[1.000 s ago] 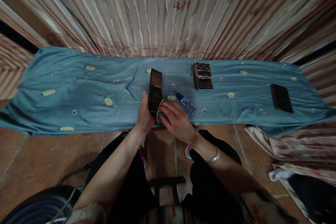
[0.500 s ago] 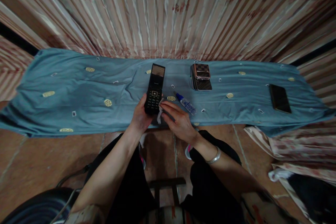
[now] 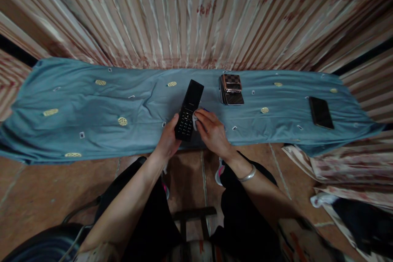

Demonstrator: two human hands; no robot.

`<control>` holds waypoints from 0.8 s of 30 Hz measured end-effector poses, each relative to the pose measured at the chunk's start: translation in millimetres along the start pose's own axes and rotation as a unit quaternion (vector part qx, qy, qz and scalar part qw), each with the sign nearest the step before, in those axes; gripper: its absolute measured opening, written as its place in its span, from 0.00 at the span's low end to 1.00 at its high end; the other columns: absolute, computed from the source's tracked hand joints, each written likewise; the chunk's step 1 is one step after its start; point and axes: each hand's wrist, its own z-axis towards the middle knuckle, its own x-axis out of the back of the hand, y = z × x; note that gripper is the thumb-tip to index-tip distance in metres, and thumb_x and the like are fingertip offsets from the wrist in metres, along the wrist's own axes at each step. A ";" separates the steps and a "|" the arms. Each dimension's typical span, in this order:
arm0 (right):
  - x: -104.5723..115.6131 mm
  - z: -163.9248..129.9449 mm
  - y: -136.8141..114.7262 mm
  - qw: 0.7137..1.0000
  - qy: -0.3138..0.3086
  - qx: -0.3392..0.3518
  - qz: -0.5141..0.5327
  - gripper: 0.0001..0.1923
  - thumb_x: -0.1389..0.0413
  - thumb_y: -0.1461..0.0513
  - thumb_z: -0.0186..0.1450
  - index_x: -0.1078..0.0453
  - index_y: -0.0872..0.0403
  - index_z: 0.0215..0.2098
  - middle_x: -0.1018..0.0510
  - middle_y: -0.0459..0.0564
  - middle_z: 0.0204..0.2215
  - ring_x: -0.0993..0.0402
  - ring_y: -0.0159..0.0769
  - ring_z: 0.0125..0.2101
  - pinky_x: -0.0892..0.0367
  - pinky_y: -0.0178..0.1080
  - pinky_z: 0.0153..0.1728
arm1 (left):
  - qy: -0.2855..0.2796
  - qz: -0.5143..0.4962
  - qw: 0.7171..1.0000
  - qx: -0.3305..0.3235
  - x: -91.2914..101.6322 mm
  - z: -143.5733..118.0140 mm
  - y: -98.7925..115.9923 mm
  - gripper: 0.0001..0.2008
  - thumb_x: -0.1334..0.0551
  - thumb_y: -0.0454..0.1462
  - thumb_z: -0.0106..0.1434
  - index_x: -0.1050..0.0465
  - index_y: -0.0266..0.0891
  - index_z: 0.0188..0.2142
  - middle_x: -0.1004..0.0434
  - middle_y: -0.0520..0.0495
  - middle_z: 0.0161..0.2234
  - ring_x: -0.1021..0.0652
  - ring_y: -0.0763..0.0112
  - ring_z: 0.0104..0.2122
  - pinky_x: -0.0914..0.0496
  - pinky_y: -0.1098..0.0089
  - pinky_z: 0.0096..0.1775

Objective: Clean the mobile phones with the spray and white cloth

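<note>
A black flip phone (image 3: pixel 186 120), unfolded with its screen and keypad facing me, is gripped at its lower left by my left hand (image 3: pixel 168 138). My right hand (image 3: pixel 212 132) pinches a small white cloth (image 3: pixel 194 119) against the phone's right edge, beside the keypad. Most of the cloth is hidden by the fingers. Behind my right hand a bit of a blue-capped pen-shaped bottle (image 3: pixel 206 110) shows; the rest is covered.
A blue patterned cloth (image 3: pixel 147 116) covers the long table. Stacked phones (image 3: pixel 231 89), the top one checkered, lie right of centre. Another dark phone (image 3: pixel 321 112) lies at the far right. Pleated curtains (image 3: pixel 196 20) hang behind, and a dark round seat (image 3: pixel 39 243) stands lower left.
The flip phone has tilted to the right. My right hand and the cloth have moved up along its right edge, now covering most of the blue-capped bottle.
</note>
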 end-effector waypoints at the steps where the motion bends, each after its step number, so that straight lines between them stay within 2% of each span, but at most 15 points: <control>1: -0.1 0.3 -0.6 1.000 0.001 0.007 -0.012 0.18 0.52 0.60 0.78 0.23 0.52 0.58 0.19 0.56 0.56 0.23 0.45 0.57 0.28 0.51 0.62 | -0.004 0.001 1.000 -0.004 -0.6 -0.4 -1.7 0.12 0.37 0.41 0.70 0.22 0.34 0.34 0.15 0.45 0.34 0.16 0.63 0.43 0.23 0.64 0.50; 6: 0.2 2.6 -3.8 0.999 0.003 0.022 -0.032 0.18 0.52 0.61 0.78 0.23 0.54 0.57 0.19 0.60 0.55 0.23 0.47 0.56 0.27 0.53 0.61 | -0.022 0.049 0.999 -0.001 0.5 -2.6 -10.5 0.16 0.34 0.46 0.68 0.20 0.33 0.37 0.15 0.43 0.35 0.16 0.61 0.42 0.20 0.62 0.45; 11: 1.6 3.6 -7.3 0.999 -0.013 0.023 -0.032 0.18 0.52 0.62 0.78 0.24 0.53 0.58 0.19 0.59 0.56 0.23 0.48 0.57 0.28 0.54 0.61 | -0.026 0.085 0.996 0.000 1.7 -4.1 -15.9 0.19 0.32 0.48 0.66 0.20 0.32 0.37 0.15 0.42 0.33 0.16 0.58 0.42 0.19 0.62 0.44; 16: 4.1 5.4 -0.1 0.998 0.008 0.039 -0.051 0.18 0.52 0.62 0.78 0.23 0.53 0.58 0.19 0.59 0.55 0.23 0.46 0.55 0.26 0.52 0.59 | -0.021 0.082 0.996 0.012 -0.1 -5.0 -12.2 0.18 0.36 0.48 0.70 0.20 0.32 0.39 0.15 0.42 0.33 0.15 0.61 0.40 0.18 0.64 0.41; 21: 6.0 8.6 14.2 0.997 0.035 0.027 -0.066 0.18 0.51 0.62 0.77 0.22 0.55 0.56 0.20 0.61 0.55 0.23 0.48 0.54 0.26 0.54 0.58 | -0.012 0.091 0.995 0.029 -1.2 -8.2 -6.2 0.18 0.38 0.47 0.72 0.20 0.32 0.39 0.15 0.40 0.33 0.14 0.62 0.38 0.17 0.65 0.39; 24: 4.8 6.6 11.5 0.998 0.022 0.027 -0.057 0.18 0.52 0.61 0.78 0.23 0.54 0.57 0.19 0.61 0.55 0.23 0.49 0.53 0.25 0.54 0.58 | -0.010 0.097 0.995 0.037 -0.9 -8.8 -6.3 0.19 0.42 0.44 0.75 0.20 0.31 0.38 0.15 0.40 0.33 0.14 0.64 0.36 0.17 0.67 0.38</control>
